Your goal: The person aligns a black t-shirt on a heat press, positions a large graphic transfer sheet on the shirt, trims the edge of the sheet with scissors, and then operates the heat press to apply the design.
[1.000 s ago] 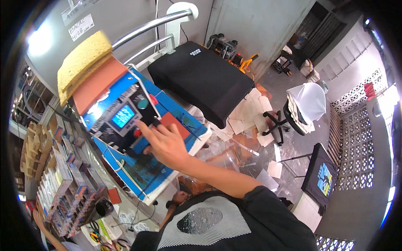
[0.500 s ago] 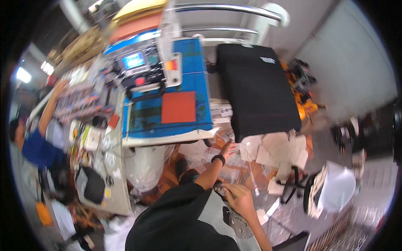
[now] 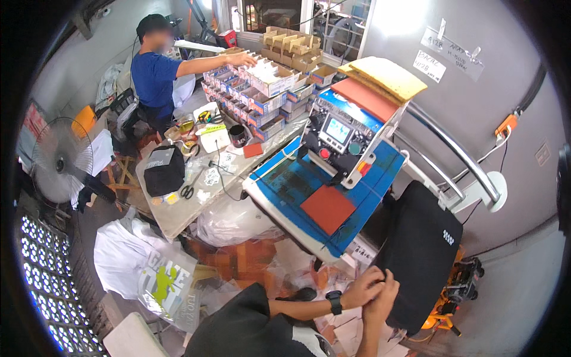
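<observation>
Grey wall, touching fingers, black cloth

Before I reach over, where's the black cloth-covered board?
In the head view, the board is right of the blue press bed, near the right hand.

1. Black cloth: matt fabric, mostly smooth;
2. Bar: bright polished metal, smooth, mirror-like;
3. Yellow pad: foam-like, rough, pitted, matt;
4. Red-brown sheet: flat, smooth, matt; exact material unclear;
5. Blue mat: patchy surface, dark blotches; material unclear;
6. Brown trays: cardboard, matt;
7. Printed bag: see-through plastic, glossy, crinkled;
8. White cloth: matt, wrinkled;
9. Stool: wood;
10. Wall: smooth grey paint, mostly matt; paper label on it, matt.
</observation>
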`<state>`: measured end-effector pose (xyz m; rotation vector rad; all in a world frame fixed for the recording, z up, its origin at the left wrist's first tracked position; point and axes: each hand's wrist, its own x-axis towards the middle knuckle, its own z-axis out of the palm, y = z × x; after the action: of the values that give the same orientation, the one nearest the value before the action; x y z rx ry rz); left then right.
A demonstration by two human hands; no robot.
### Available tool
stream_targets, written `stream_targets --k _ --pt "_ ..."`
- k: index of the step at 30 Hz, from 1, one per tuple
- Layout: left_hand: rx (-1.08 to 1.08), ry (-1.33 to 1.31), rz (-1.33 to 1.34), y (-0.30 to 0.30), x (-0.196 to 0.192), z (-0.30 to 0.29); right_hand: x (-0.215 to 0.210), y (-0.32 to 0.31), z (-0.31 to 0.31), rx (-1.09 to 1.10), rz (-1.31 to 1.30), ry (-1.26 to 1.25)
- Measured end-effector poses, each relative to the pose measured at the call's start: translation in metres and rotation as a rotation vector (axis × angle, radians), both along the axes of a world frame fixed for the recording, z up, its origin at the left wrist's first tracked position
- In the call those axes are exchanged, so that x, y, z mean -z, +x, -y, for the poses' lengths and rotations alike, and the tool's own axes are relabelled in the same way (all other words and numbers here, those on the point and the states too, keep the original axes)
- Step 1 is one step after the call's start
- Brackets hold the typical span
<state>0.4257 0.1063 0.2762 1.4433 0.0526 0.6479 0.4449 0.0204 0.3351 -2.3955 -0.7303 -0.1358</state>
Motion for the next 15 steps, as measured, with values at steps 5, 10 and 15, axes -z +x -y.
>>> stream_targets --k 5,10,15 --pt "-0.01 -0.026 0.271 0.054 -0.073 0.017 -0.082 0.073 0.023 -0.035 -0.005 0.189" --pt "0.383 -0.105 0.209 0.074 -0.037 0.125 -0.169 0.136 0.064 0.011 -0.066 0.566" --pt "0.291 0.213 0.048 0.094 0.008 0.178 -0.27 0.173 0.165 0.051 -0.005 1.245"
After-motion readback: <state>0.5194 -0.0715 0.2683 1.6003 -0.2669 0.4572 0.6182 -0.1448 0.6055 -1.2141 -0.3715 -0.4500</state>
